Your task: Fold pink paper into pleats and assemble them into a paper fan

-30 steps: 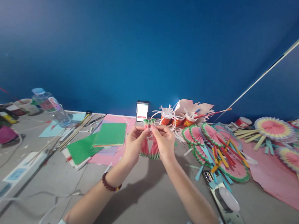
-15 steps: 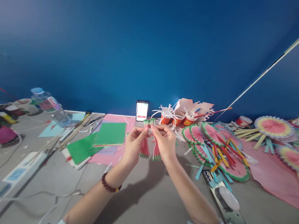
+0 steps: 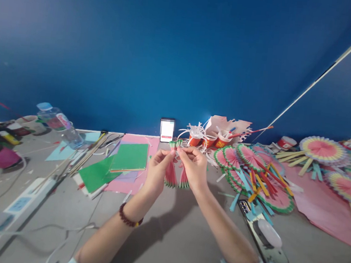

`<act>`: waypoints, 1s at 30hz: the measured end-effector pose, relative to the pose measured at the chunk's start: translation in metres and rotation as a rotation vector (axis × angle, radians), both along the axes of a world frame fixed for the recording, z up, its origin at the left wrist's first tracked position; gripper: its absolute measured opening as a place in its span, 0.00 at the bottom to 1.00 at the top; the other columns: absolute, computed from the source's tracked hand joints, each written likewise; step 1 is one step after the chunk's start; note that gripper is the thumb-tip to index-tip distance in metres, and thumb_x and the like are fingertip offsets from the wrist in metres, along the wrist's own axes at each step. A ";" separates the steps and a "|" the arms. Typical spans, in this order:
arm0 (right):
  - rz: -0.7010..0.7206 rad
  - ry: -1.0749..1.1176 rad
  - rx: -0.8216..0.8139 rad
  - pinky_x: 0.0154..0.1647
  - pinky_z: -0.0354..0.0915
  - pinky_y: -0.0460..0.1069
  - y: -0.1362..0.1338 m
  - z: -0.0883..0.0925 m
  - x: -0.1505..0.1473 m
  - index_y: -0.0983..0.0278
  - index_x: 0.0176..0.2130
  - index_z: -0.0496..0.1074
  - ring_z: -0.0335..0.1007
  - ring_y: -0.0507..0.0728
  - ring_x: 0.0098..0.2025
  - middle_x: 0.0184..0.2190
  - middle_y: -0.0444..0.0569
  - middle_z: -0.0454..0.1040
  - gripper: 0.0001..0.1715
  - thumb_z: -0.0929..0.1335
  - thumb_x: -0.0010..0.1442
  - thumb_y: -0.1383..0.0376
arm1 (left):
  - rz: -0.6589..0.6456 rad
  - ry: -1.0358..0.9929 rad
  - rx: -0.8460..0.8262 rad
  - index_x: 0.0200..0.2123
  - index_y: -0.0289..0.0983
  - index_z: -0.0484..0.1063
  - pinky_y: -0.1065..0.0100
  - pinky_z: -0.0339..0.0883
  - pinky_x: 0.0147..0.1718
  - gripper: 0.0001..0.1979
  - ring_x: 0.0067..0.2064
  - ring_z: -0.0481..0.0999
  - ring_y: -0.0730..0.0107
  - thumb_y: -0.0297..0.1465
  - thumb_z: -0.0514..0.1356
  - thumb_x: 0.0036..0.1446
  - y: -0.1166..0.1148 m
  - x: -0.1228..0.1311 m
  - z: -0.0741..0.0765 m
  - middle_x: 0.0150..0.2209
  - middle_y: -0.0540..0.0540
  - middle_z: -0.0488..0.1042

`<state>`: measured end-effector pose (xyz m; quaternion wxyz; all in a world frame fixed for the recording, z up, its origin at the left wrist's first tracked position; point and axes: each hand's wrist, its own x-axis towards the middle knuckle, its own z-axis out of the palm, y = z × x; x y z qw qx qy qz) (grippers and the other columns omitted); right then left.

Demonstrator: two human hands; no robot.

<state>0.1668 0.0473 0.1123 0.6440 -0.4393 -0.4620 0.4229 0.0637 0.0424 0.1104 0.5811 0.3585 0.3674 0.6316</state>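
Between my two hands is a pleated pink and green paper fan (image 3: 171,175), its folds hanging below the fingers in two bunches and its green-edged tips poking up above them. My left hand (image 3: 158,168) pinches the left bunch between thumb and fingers. My right hand (image 3: 193,167) pinches the right bunch the same way, its thumb close to the left one. The fingers cover the middle of the paper, so I cannot tell how the two bunches join. Both hands are raised over the grey table, in front of an upright phone (image 3: 167,130) with a lit screen.
Finished pleated fans (image 3: 250,159) with paper strips lie to the right, beside a second phone (image 3: 263,233). Red cups (image 3: 222,142) stand against the wall. Green paper sheets (image 3: 129,157), thin sticks (image 3: 91,154), a plastic bottle (image 3: 60,122) and a power strip (image 3: 21,205) are on the left.
Both hands keep their pinch on the paper fan in nearly the same place. The right bunch hangs slightly differently and appears a little narrower; the rest has barely shifted in view.
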 end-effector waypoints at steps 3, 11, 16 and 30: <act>-0.008 -0.003 0.006 0.20 0.66 0.43 -0.001 -0.001 -0.001 0.64 0.29 0.73 0.72 0.52 0.25 0.24 0.44 0.75 0.13 0.72 0.51 0.56 | -0.005 0.000 0.000 0.23 0.35 0.68 0.74 0.62 0.29 0.14 0.26 0.69 0.77 0.37 0.68 0.45 -0.001 0.000 0.000 0.23 0.53 0.70; -0.029 -0.066 0.039 0.21 0.67 0.44 -0.002 -0.001 0.000 0.64 0.28 0.73 0.73 0.53 0.24 0.24 0.45 0.76 0.14 0.72 0.51 0.55 | 0.010 -0.001 0.015 0.22 0.35 0.68 0.73 0.62 0.29 0.14 0.25 0.68 0.77 0.37 0.69 0.43 -0.002 0.002 0.002 0.22 0.53 0.70; 0.006 0.016 0.019 0.20 0.65 0.44 0.000 -0.002 -0.001 0.63 0.28 0.73 0.71 0.51 0.24 0.24 0.44 0.76 0.13 0.72 0.51 0.56 | 0.036 -0.016 0.028 0.23 0.35 0.69 0.73 0.64 0.32 0.14 0.27 0.70 0.76 0.36 0.70 0.42 0.000 0.004 -0.001 0.23 0.53 0.72; 0.003 0.023 0.019 0.19 0.65 0.44 -0.001 -0.001 0.000 0.64 0.27 0.74 0.72 0.52 0.24 0.23 0.45 0.76 0.12 0.72 0.51 0.57 | 0.058 0.000 0.049 0.23 0.36 0.71 0.72 0.66 0.32 0.13 0.27 0.72 0.76 0.37 0.70 0.42 -0.002 0.004 -0.001 0.24 0.52 0.73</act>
